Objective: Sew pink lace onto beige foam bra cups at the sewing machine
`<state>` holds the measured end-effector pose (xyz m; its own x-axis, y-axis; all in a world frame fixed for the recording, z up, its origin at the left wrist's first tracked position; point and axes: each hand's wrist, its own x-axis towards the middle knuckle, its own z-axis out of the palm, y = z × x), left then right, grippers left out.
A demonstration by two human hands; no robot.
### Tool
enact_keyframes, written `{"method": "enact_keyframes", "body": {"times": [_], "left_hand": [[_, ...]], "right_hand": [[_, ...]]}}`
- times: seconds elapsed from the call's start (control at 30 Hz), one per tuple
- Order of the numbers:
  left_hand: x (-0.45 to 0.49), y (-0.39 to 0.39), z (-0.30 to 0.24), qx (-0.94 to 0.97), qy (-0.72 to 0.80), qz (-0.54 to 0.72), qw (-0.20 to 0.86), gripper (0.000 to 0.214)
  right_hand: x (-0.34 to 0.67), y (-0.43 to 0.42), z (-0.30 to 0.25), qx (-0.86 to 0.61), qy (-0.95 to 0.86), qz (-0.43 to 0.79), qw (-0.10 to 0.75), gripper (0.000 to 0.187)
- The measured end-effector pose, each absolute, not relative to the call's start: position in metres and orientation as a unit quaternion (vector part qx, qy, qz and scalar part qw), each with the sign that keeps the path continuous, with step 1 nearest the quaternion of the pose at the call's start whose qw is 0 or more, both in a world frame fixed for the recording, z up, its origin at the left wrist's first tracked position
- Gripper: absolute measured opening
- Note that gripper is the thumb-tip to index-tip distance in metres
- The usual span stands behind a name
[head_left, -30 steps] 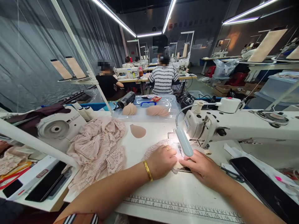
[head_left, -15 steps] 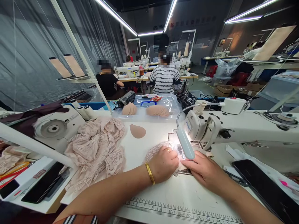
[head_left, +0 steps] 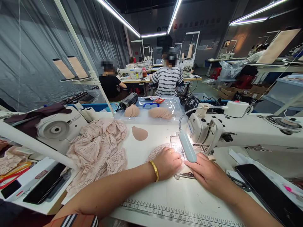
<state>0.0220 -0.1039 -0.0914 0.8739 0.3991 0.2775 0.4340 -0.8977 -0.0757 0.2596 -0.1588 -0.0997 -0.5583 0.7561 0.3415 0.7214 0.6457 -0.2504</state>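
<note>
Lace piece (head_left: 158, 153), pale pink, lies on the white worktop (head_left: 151, 192) near the middle, just under the head of the sewing machine (head_left: 236, 130), with its right part hidden beneath the hands.

At the far left edge a dark phone (head_left: 42, 187) lies flat on a white board. To its right sits a loose heap of the same pink lace (head_left: 99, 148), and beyond that a single tan teardrop pad (head_left: 139, 133) lies alone on the worktop. Farther back, a clear tray (head_left: 176, 117) holds two fanned stacks of such pads.

The left hand (head_left: 169, 162), with a gold bangle (head_left: 155, 171) at the wrist and a ring, rests knuckles-up on the lace piece. Its fingers curl under, so I cannot tell whether its grip pinches the fabric or only presses it down. A small lamp (head_left: 187, 146) on a bent neck hangs just over both hands.

The right hand (head_left: 205, 173) lies flat just beside the left, its grip spread with fingers stretched toward the needle area. At the near right a second dark phone (head_left: 267, 192) lies on the worktop. A printed ruler (head_left: 177, 214) runs along the near edge.
</note>
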Motion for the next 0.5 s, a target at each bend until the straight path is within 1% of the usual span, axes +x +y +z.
{"method": "enact_keyframes", "body": {"times": [0.27,0.4,0.5], "left_hand": [[0.026,-0.066,-0.092,-0.98,-0.166,-0.101,0.036,0.027],[0.027,-0.059,-0.095,-0.982,-0.144,-0.115,0.041,0.024],[0.026,-0.058,-0.094,-0.982,-0.133,-0.123,0.057,0.024]], "right_hand": [[0.259,-0.155,-0.104,-0.461,-0.865,0.025,0.197,0.024],[0.26,-0.155,-0.109,-0.466,-0.862,0.014,0.198,0.021],[0.26,-0.154,-0.11,-0.467,-0.862,0.012,0.198,0.02]]}}
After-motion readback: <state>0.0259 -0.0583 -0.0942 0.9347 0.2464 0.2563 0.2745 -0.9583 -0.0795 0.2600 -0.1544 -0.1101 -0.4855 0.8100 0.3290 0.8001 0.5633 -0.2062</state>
